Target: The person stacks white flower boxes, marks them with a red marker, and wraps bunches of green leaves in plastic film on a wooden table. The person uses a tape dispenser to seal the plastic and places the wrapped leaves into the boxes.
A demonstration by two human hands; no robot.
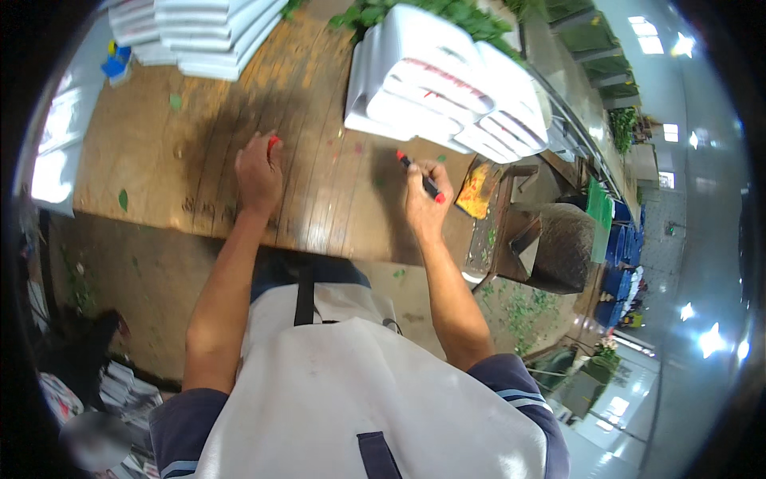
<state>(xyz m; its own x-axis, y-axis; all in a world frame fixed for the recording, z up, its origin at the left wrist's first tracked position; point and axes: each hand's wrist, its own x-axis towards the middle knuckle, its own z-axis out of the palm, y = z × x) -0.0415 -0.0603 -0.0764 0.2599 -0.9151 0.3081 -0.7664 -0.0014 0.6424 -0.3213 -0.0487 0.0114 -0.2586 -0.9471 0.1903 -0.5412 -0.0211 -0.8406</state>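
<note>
In my right hand [426,203] is a black marker pen with red ends [426,182], gripped between thumb and fingers. Its uncapped red end points up and away from me, above the worn wooden table [323,203]. My left hand [259,173] hovers over the table to the left, its curled fingers pinching a small red cap [273,143]. Just beyond my right hand sits a pile of white wrapped bundles [431,90] with dark slits and red marks, green leaves [371,12] behind it. Another stack of flat white packs [197,36] lies at the far left.
A blue object with a yellow part [116,60] lies at the table's far left. Right of my hand are a yellow stained cloth or packet [477,191] and a brown metal frame [508,221]. Blue bins [622,245] stand farther right. Leaves [529,311] litter the floor.
</note>
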